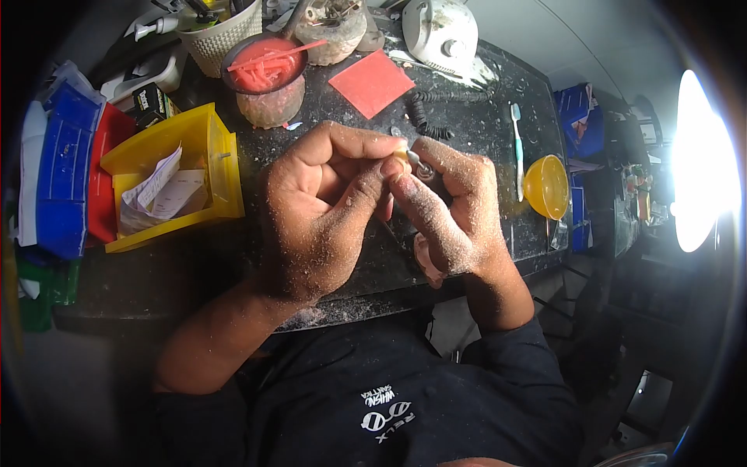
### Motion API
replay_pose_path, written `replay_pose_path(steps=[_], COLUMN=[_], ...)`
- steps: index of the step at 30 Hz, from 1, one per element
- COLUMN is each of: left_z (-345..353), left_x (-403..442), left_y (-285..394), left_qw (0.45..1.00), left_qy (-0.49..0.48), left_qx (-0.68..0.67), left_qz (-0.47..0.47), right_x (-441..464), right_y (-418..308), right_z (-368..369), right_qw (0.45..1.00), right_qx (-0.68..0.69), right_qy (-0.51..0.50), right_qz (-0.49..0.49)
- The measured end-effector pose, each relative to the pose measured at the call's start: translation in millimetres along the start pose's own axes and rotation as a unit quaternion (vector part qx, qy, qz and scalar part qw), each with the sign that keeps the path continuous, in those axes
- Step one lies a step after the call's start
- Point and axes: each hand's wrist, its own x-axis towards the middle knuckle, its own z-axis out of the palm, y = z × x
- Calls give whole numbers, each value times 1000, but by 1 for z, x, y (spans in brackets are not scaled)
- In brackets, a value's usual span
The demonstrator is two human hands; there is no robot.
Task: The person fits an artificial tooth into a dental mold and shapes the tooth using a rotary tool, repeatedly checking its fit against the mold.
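Both hands meet over the dark, dusty table [342,300], fingertips nearly touching. My left hand [323,206] pinches a small pale yellowish piece [401,150] between thumb and fingers. My right hand [459,206], coated in pale dust, has its fingers closed round a small metal-tipped rotary tool [422,169] beside that piece. Most of the tool and part of the pale piece are hidden by the fingers. A pinkish object [426,261] shows partly behind the base of my right hand; what it is I cannot make out.
Yellow bin [233,175] with papers at left, blue bins [70,171] beyond. Bowl of red strips [264,66], red sheet [372,84], black coiled cord [424,117] and white machine [440,39] at the back. Toothbrush [517,148], yellow bowl [547,187] and bright lamp [699,159] at right.
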Motion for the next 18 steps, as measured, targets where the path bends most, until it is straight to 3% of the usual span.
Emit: replay_pose_path(steps=[3, 6, 8, 12, 14, 18], left_z=[-1, -2, -2, -1, -1, -3], left_x=[0, 1, 1, 3, 2, 2], left_y=[0, 0, 0, -4, -7, -8], left_qw=[1000, 1000, 1000, 998, 998, 974], left_qy=[4, 2, 1, 6, 13, 15], left_qx=[3, 20, 28, 53, 53, 192], left_qz=[-4, -8, -11, 31, 41, 119], right_x=[0, 0, -1, 0, 1, 2], right_y=[7, 6, 4, 1, 4, 8], right_z=[0, 6, -4, -11, -12, -12], right_qw=[999, 998, 1000, 998, 997, 992], right_qx=[-44, 21, -19, -48, -75, -126], right_qy=[-11, 38, -9, 12, 3, -9], right_qz=[-2, -44, -4, 49, 17, -28])
